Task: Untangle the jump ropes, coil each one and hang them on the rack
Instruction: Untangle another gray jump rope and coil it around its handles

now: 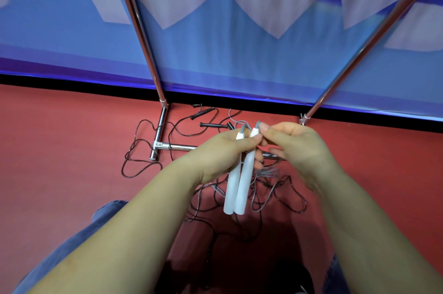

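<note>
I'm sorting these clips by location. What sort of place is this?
Probably a gym or sports hall: a red rubbery floor, a blue and white banner wall, a chrome tube rack, and black-handled jump ropes lying tangled beneath it.

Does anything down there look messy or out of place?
Yes. Dark jump ropes lie in loose tangled loops on the red floor, draped over the chrome rack base, not hung up. The left hand grips two white handles; their grey cord is bunched under the right hand.
</note>
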{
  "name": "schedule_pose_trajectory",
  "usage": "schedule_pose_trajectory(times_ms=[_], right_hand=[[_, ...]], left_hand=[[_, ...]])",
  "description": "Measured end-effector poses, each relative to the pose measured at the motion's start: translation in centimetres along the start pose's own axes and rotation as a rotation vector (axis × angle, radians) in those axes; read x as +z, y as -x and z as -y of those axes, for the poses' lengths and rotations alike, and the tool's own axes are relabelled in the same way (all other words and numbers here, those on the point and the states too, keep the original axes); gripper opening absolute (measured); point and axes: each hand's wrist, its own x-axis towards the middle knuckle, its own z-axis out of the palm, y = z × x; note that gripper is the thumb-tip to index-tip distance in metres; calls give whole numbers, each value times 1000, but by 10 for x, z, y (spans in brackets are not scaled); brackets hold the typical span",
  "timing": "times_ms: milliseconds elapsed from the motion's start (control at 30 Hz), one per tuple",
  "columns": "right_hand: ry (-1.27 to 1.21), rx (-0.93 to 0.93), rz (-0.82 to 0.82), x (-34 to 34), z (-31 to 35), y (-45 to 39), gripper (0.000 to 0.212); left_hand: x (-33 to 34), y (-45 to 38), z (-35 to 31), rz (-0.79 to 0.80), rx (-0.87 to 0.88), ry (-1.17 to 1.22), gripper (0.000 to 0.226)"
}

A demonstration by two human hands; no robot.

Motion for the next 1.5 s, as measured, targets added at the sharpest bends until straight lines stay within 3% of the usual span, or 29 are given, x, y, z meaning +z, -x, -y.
schedule_pose_trajectory(times_ms=[133, 300, 400, 533, 600, 667, 767, 967, 1067, 1133, 1233, 1400, 1500], right_hand=[[-25, -23, -94, -1, 5, -1, 22], [-110, -83, 206, 10, 9, 9, 31], [-33, -154, 203, 9, 11, 10, 31], [178, -222, 127, 4, 5, 6, 37], [212, -242, 62, 2, 5, 5, 34], [180, -289, -104, -4, 7, 2, 32], [99, -298, -344, -17, 12, -1, 29], [-127, -182, -526, -29, 11, -6, 33], [-162, -176, -512, -27, 9, -7, 32], [-176, -183, -501, -25, 10, -7, 32], [-221, -180, -478, -23, 10, -9, 31], [-279, -120, -344, -16, 11, -7, 34], [-190, -91, -231, -7, 10, -5, 42]], left_hand=[[-1, 1, -1, 84, -12, 112, 18], [-2, 6, -5, 253, -53, 137, 17], [-5, 8, -9, 270, -78, 95, 17], [-8, 8, -9, 240, -108, 15, 31], [-8, 8, -9, 208, -113, -25, 24], [-8, 10, -10, 204, -100, -79, 7], [-10, 11, -10, 218, -111, -119, 10], [-11, 9, -8, 139, -147, -80, 14], [-9, 9, -6, 94, -122, -148, 12], [-8, 7, -3, 63, -99, -215, 26], [-8, 3, 0, 6, -44, -255, 14], [-4, 3, 2, -13, 33, -192, 8], [0, 2, -2, -73, 66, 9, 11]])
